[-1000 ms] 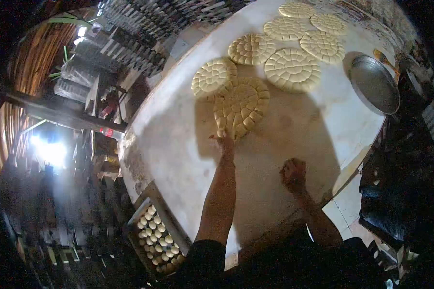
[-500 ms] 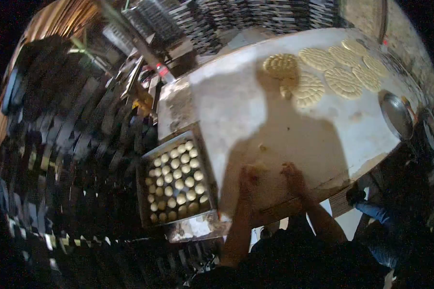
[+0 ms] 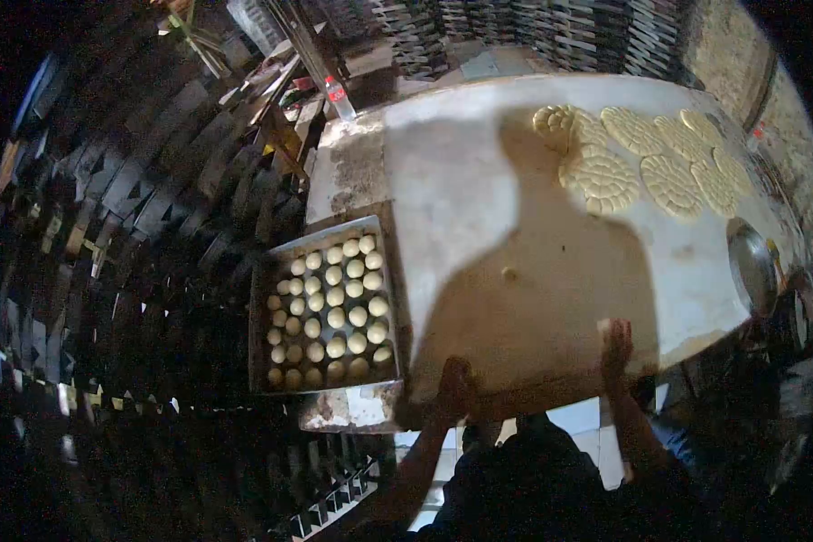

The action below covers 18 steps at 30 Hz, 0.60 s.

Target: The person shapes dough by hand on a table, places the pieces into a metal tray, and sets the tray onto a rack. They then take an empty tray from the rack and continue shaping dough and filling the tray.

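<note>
My left hand [image 3: 458,388] is over the front edge of the pale table [image 3: 452,172], in shadow, and its fingers are too dark to make out. Further right, my right hand [image 3: 615,348] is raised over the table's front part, its fingers up and blurred. A small piece of dough [image 3: 509,274] lies on the table beyond both hands. Left of my left hand, a metal tray [image 3: 254,334] holds several round dough balls [image 3: 336,317] in rough rows. Flat, patterned dough rounds [image 3: 608,182] lie at the table's far right.
A round metal pan [image 3: 752,269] sits at the right edge of the table. At the far left corner stands a clear bottle with a red label [image 3: 336,94]. Dark stacked slats [image 3: 108,271] fill the left side. My shadow falls across the table.
My hands have moved apart, the right one to the right and the left one back to the table's front edge. The camera view has shifted slightly.
</note>
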Each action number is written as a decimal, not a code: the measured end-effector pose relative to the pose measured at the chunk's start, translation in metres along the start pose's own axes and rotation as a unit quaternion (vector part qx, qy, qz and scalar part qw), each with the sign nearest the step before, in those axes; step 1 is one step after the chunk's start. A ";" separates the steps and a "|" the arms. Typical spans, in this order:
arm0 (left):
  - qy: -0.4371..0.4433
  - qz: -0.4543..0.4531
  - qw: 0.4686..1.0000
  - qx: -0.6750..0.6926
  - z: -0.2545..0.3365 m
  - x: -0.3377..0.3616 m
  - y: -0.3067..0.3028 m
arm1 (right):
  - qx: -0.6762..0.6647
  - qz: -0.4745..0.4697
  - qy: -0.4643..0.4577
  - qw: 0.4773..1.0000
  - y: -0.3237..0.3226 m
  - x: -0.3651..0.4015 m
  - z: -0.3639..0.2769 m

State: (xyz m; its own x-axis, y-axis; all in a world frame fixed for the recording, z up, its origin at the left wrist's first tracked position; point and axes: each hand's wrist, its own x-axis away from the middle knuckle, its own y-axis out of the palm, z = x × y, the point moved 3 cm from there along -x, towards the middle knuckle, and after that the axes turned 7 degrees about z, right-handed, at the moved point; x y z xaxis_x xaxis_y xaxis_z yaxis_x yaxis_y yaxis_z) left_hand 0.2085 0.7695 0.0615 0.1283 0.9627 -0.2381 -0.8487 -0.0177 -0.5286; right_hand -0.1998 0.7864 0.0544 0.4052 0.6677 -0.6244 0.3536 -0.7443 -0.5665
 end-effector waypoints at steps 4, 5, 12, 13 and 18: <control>-0.137 -0.372 0.901 -0.179 0.051 -0.071 -0.012 | 0.083 -0.094 -0.232 0.965 -0.029 -0.037 0.059; -0.048 -0.276 0.930 -0.238 0.044 -0.086 0.003 | 0.113 -0.127 -0.255 0.952 -0.029 -0.062 0.045; 0.030 -0.042 0.986 -0.160 0.062 -0.092 0.137 | -0.043 -0.210 -0.146 0.966 0.074 -0.039 -0.011; -0.023 -0.056 0.993 -0.102 0.073 -0.068 0.133 | -0.002 -0.218 -0.223 0.950 0.064 -0.020 -0.015; -0.001 -0.112 0.962 -0.248 0.064 -0.044 0.051 | -0.013 -0.472 -0.182 0.863 0.025 -0.066 0.066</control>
State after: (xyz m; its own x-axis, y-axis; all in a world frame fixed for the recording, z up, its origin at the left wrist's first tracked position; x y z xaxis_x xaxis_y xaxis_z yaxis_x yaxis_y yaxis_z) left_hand 0.1271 0.7432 0.0971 0.2788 0.9576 -0.0720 -0.4495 0.0639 -0.8910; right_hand -0.2736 0.7242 0.0454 -0.3633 0.9314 -0.0218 0.4019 0.1356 -0.9056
